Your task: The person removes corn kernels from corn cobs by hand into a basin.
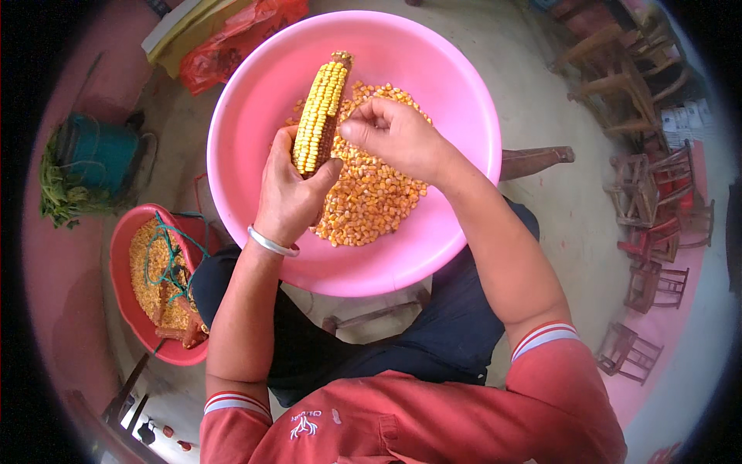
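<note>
An ear of corn (318,116) stands tilted over the basin, its yellow kernels in rows on one side and a brownish stripped strip along the right. Its lower end is gripped in my left hand (287,189), thumb across the front, with a silver bangle on that wrist. My right hand (398,139) is just right of the ear, thumb and fingers curled together in a pinch; whatever may be between the fingertips is hidden. Below both hands, loose corn kernels (371,193) lie heaped in a large pink basin (456,85).
At lower left a red tub (124,301) holds more kernels and a green cord. Wooden stools and chairs (638,189) line the right wall. A teal bucket (99,155) is at left; a red plastic bag (232,46) lies behind the basin. My knees flank the basin's near side.
</note>
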Demonstrator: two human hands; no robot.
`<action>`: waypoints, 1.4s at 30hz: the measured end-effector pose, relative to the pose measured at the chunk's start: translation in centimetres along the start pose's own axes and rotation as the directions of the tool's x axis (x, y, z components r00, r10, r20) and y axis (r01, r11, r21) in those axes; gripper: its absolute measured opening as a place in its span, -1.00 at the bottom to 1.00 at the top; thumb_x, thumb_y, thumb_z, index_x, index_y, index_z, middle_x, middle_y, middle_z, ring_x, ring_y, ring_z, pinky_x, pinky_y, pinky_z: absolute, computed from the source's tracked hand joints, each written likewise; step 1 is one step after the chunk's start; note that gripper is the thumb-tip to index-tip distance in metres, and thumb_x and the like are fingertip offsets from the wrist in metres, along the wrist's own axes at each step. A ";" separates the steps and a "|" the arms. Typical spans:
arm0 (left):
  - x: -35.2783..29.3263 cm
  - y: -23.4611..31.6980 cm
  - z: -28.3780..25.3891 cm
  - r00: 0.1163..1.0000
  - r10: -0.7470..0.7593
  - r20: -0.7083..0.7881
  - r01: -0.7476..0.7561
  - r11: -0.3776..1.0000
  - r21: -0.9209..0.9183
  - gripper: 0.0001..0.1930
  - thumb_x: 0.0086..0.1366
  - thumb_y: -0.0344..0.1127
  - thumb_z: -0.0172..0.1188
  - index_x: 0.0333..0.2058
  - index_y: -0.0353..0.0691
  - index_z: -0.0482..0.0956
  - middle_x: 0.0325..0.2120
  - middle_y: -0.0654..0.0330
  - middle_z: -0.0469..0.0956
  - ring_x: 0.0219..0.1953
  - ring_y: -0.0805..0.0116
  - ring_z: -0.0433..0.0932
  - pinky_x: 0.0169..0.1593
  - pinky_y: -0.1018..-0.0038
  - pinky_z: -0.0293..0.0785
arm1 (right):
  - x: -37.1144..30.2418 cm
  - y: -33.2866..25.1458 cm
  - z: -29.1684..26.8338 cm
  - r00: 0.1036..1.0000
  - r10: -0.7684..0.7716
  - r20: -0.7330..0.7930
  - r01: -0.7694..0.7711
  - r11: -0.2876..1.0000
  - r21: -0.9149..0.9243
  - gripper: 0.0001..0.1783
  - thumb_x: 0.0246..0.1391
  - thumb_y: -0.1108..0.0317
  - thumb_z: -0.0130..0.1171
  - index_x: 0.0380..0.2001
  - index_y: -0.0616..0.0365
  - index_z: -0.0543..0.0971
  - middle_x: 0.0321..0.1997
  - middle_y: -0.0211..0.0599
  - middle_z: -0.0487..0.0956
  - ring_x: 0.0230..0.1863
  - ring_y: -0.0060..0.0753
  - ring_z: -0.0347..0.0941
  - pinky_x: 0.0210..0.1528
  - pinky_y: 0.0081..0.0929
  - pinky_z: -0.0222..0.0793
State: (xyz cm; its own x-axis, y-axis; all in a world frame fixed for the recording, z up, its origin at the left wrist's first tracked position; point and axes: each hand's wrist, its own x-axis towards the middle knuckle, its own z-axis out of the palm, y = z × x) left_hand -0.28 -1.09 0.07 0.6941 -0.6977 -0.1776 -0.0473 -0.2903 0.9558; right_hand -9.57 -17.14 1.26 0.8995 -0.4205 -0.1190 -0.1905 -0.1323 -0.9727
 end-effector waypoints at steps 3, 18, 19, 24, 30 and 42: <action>-0.5 0.4 0.5 0.996 0.093 -0.006 -0.092 0.990 0.107 -0.51 0.06 -0.37 0.31 -0.06 -0.33 0.33 -0.30 0.02 0.55 -0.25 0.26 0.58 -0.16 0.37 0.48 | 0.1 -1.5 -0.1 0.988 0.151 0.026 -0.153 0.983 0.098 -0.59 0.18 0.07 0.22 -0.37 0.30 0.57 -0.40 -0.38 0.59 -0.35 -0.62 0.45 -0.26 -0.57 0.42; -0.5 0.1 0.3 0.999 -0.006 0.051 0.009 0.997 -0.076 -0.53 0.07 -0.39 0.31 -0.07 -0.36 0.33 -0.37 0.15 0.50 -0.32 0.36 0.53 -0.18 0.43 0.49 | 0.3 0.3 0.3 0.989 0.131 0.075 -0.145 0.963 0.229 -0.77 0.16 0.27 0.22 -0.39 0.25 0.57 -0.52 -0.42 0.54 -0.52 -0.69 0.40 -0.47 -0.66 0.35; -0.4 0.5 0.1 0.981 -0.137 0.137 0.157 0.976 -0.148 -0.54 0.08 -0.39 0.31 -0.08 -0.37 0.33 -0.36 0.15 0.49 -0.31 0.38 0.52 -0.18 0.44 0.48 | 0.2 0.4 0.3 0.996 0.080 0.031 -0.083 0.989 0.125 -0.78 0.13 0.29 0.22 -0.38 0.26 0.57 -0.50 -0.39 0.56 -0.47 -0.64 0.44 -0.40 -0.61 0.40; -0.2 -0.3 -0.1 0.998 -0.049 0.041 0.052 0.997 -0.062 -0.53 0.08 -0.37 0.31 -0.07 -0.38 0.32 -0.38 0.17 0.50 -0.33 0.38 0.52 -0.19 0.43 0.48 | -0.8 -0.1 -0.7 0.977 0.036 0.208 0.069 0.877 -0.475 -0.76 0.16 0.29 0.21 -0.29 0.28 0.54 -0.37 -0.43 0.58 -0.32 -0.58 0.48 -0.22 -0.53 0.45; -0.5 -0.2 0.6 0.988 0.154 -0.024 -0.149 0.978 0.145 -0.52 0.08 -0.36 0.30 -0.06 -0.34 0.32 -0.35 0.07 0.55 -0.31 0.26 0.58 -0.18 0.35 0.50 | 0.4 -0.3 -0.4 0.992 0.122 0.014 -0.123 0.990 0.072 -0.62 0.18 0.09 0.22 -0.40 0.26 0.56 -0.51 -0.38 0.55 -0.47 -0.61 0.45 -0.40 -0.58 0.39; -0.5 -0.4 0.9 0.981 0.188 -0.044 -0.183 0.978 0.101 -0.50 0.07 -0.37 0.31 -0.04 -0.35 0.34 -0.28 0.04 0.54 -0.28 0.30 0.58 -0.16 0.39 0.49 | 0.3 0.8 0.7 0.993 0.115 0.018 -0.115 0.951 0.287 -0.80 0.16 0.30 0.22 -0.36 0.25 0.53 -0.52 -0.44 0.52 -0.49 -0.64 0.42 -0.43 -0.63 0.37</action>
State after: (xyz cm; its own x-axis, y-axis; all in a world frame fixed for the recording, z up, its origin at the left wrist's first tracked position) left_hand -1.29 -1.18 -0.40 0.7039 -0.7101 0.0159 -0.2456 -0.2224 0.9435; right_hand -9.16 -16.81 0.27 0.8787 -0.4163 -0.2336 -0.1720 0.1802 -0.9685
